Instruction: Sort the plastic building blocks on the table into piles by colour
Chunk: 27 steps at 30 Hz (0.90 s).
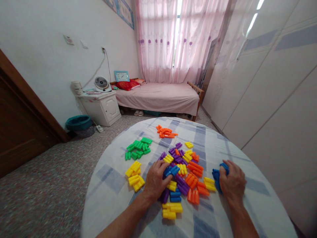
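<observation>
My left hand (157,177) is closed around a blue plastic tube piece (172,171), thumb and fingers pinching it above the mixed heap. My right hand (232,178) curls over blue tube pieces (216,177) at the right of the table; its fingertips are partly hidden. Between my hands lie mixed purple pieces (182,185), orange pieces (191,180) and yellow pieces (209,184). Another blue piece (175,195) rests below my left hand. Green pieces (138,148) form a group at the left, and orange pieces (165,132) lie together at the far side.
The round table (106,205) wears a checked cloth. Yellow pieces (135,175) sit left of my left hand, and more yellow pieces (172,210) lie near the front. Beyond are a bed (160,96), a white cabinet (106,109) and a bin (79,122). Wardrobe doors (267,86) line the right.
</observation>
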Tool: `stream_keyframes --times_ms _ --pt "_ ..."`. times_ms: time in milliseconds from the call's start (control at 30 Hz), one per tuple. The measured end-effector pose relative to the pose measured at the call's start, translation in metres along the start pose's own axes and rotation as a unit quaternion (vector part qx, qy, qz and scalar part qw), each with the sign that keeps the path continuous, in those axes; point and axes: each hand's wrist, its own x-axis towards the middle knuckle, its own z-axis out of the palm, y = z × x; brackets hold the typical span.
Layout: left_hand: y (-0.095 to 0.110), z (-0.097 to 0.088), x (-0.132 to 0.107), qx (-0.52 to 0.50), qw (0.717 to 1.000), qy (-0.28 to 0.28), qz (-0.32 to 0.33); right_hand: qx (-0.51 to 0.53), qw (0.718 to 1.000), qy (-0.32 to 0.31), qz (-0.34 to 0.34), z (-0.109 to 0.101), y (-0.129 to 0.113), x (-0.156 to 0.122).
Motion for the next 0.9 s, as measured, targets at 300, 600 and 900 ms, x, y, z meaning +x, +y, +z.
stream_keyframes --times_ms 300,600,900 --pt "0.021 -0.001 0.019 -0.186 0.980 -0.026 -0.067 0.325 0.899 -0.265 -0.123 -0.028 -0.089 -0.022" --pt "0.028 0.005 0.022 -0.255 0.961 -0.060 -0.083 0.350 0.901 -0.255 0.004 -0.030 -0.089 -0.021" --pt "-0.022 -0.005 0.008 -0.031 0.994 0.097 -0.036 -0.023 1.000 0.000 -0.009 -0.018 0.002 0.005"
